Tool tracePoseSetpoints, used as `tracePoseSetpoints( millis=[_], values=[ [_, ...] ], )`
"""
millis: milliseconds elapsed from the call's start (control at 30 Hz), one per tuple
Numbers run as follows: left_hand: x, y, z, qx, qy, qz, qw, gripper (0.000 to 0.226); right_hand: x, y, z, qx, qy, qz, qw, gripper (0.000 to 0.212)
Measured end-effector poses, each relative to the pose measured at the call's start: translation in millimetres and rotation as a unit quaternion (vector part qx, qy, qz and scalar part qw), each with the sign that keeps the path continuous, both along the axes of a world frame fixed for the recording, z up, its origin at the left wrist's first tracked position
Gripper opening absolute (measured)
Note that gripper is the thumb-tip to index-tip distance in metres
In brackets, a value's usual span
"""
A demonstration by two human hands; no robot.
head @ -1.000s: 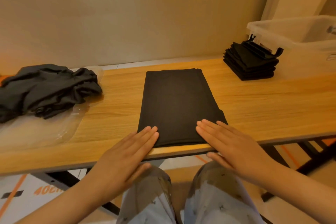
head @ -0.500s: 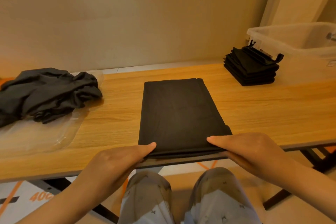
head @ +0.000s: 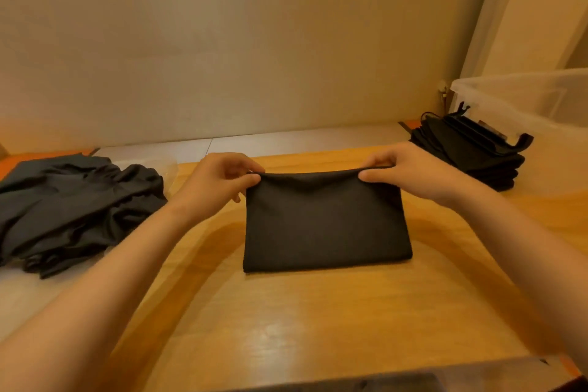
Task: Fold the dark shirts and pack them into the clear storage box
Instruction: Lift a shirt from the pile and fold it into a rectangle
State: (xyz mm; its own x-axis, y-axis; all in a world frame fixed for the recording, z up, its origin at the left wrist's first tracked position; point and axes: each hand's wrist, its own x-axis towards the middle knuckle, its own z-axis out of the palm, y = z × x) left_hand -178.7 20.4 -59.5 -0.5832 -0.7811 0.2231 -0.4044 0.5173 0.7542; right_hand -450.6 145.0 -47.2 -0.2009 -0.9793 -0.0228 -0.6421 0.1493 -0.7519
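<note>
Over on the left there's our pile of unfolded shirts (head: 73,210), all rumpled up, sitting partly on some clear plastic wrap (head: 19,302) at the edge of the table (head: 318,321). That heap is going to be floppy and light, nothing that fights back, but it'll slump every which way if we grab it from the middle.

Next along is our left hand (head: 219,181), thumb and fingers pinched shut on the far left corner of the shirt (head: 324,219) we're working on. The shirt lies flat in the middle of the table, doubled over into a neat rectangle, with the fold line nearest us and the loose edges up at the far side, right where we're holding. Our right hand (head: 410,172) is doing the same at the far right corner, closed on the edge, so the top hem runs straight between both pinches with a slight sag in the middle.

We'd say it's soft, thin fabric, not slippery but happy to unfold itself if we let one corner go. Corners are the spot to hold, both at once, keeping the layers together.

Further right there's the stack of folded shirts (head: 471,153), sitting just beside the clear storage box (head: 525,99). The box looks empty from here, though we can't see all of it.
</note>
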Motion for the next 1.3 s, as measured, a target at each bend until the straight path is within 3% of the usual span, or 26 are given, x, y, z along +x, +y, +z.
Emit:
tracePoseSetpoints(
  millis=[167, 367, 500, 633, 767, 1067, 1300],
  values=[
    [-25, -47, -44, 0.016, -0.069, 0.057, 0.996, 0.012, -19, -55, -37, 0.061, -0.011, -0.051, 0.997, 0.010],
    [-24, -53, -58, 0.027, -0.022, 0.079, 0.996, 0.013, -30, -59, -49, 0.053, -0.034, -0.043, 0.997, 0.012],
    [-28, -51, -55, 0.029, -0.009, 0.106, 0.994, 0.013, -27, -56, -48, 0.007, -0.007, -0.059, 0.998, 0.013],
    [-30, -51, -50, 0.011, 0.006, 0.144, 0.989, 0.012, -25, -59, -46, -0.056, -0.039, -0.093, 0.993, 0.013],
    [-30, -52, -54, 0.006, -0.040, 0.145, 0.989, 0.011, -19, -66, -60, -0.051, 0.028, -0.111, 0.992, 0.016],
    [-25, -51, -50, 0.042, 0.018, 0.187, 0.981, 0.011, -15, -68, -64, -0.128, -0.023, -0.152, 0.980, 0.013],
    [-25, -51, -51, 0.080, 0.011, 0.191, 0.978, 0.011, -14, -71, -72, -0.092, 0.040, -0.169, 0.980, 0.017]
  ],
)
